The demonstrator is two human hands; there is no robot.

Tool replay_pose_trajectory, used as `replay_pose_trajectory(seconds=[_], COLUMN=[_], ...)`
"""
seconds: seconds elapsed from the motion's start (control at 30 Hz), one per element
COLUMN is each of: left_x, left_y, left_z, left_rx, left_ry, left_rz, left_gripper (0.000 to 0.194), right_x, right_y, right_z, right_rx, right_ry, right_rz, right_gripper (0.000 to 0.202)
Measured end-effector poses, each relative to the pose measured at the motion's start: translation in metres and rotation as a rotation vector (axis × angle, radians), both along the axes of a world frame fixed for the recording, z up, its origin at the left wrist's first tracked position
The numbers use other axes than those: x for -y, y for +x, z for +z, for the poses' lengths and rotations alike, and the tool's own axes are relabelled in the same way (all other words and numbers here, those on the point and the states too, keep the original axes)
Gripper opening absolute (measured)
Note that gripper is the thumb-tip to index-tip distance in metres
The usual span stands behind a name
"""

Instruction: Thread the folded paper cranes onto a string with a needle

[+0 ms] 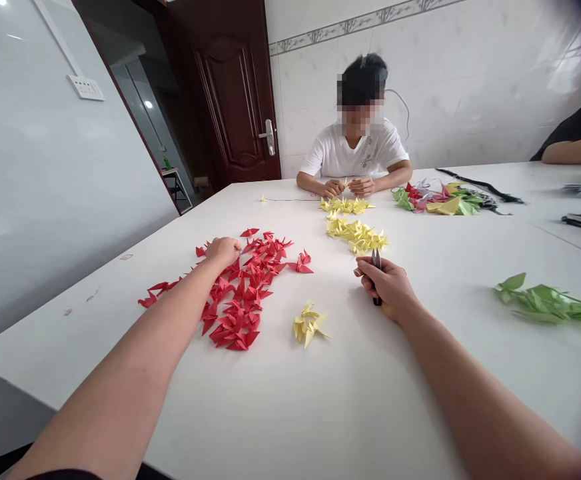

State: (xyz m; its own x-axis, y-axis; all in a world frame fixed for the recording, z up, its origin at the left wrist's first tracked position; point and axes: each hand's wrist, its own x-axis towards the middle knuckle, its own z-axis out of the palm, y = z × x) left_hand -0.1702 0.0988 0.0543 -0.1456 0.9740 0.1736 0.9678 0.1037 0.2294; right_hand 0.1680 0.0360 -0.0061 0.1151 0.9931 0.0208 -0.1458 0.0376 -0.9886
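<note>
My left hand (224, 252) is closed, reaching over the far end of a spread of red paper cranes (240, 293). What it pinches, if anything, is too small to make out. My right hand (388, 287) is wrapped round small snips (376, 260) with a black handle, their two pointed metal tips slightly apart and facing away from me. Between my forearms, nearer to me, lies a little cluster of pale yellow paper cranes (309, 325). One red crane (301, 262) sits a bit apart, to the right of the red spread.
Across the white table (290, 413) a person (355, 150) handles a yellow crane behind yellow crane rows (355, 233). Mixed-colour folded paper (440, 198) and black cord (480, 185) lie at the back right. Green folded paper (550, 303) is at right. Another person's arm (575, 150) rests there.
</note>
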Motion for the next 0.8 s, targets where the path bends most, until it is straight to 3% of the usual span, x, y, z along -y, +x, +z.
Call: replay_pose_trajectory(seconds=[0.1, 0.17, 0.23, 0.33, 0.4, 0.47, 0.53, 0.6, 0.67, 0.73, 0.8], left_x=[0.003, 0.012, 0.032, 0.072, 0.092, 0.096, 0.084, 0.061, 0.038, 0.02, 0.012], left_y=[0.008, 0.021, 0.041, 0.079, 0.097, 0.097, 0.076, 0.04, 0.0, -0.033, -0.051], left_z=[0.009, 0.017, 0.022, 0.018, 0.012, 0.01, 0.013, 0.019, 0.023, 0.021, 0.016], left_rx=[-0.018, 0.003, 0.093, 0.217, 0.223, 0.234, 0.231, 0.17, 0.08, 0.073, 0.081], left_ry=[0.099, 0.173, 0.233, 0.171, 0.084, 0.073, 0.188, 0.355, 0.321, 0.256, 0.196], left_rz=[0.017, -0.041, -0.222, -0.564, -0.688, -0.72, -0.603, -0.307, -0.025, 0.054, 0.074], left_gripper=[0.015, 0.02, 0.022, 0.019, 0.016, 0.017, 0.021, 0.022, 0.024, 0.023, 0.016], right_x=[-0.001, -0.001, -0.001, 0.0, 0.0, 0.001, 0.001, 0.001, 0.0, 0.0, -0.001], right_y=[0.001, 0.001, 0.002, 0.002, 0.001, 0.001, 0.001, 0.001, 0.001, 0.001, 0.001], right_z=[0.0, -0.001, -0.001, -0.002, -0.002, -0.002, -0.002, -0.002, -0.003, -0.003, -0.003], right_rx=[-0.011, -0.018, -0.019, -0.016, -0.014, -0.012, -0.011, -0.007, 0.003, 0.008, 0.001], right_ry=[-0.004, -0.004, -0.007, -0.009, -0.003, 0.006, 0.015, 0.018, 0.013, 0.004, 0.0], right_rz=[0.002, 0.006, 0.01, 0.01, 0.008, 0.002, 0.0, 0.007, 0.009, 0.004, -0.006], right_gripper=[0.026, 0.026, 0.026, 0.025, 0.024, 0.024, 0.024, 0.024, 0.024, 0.025, 0.026])
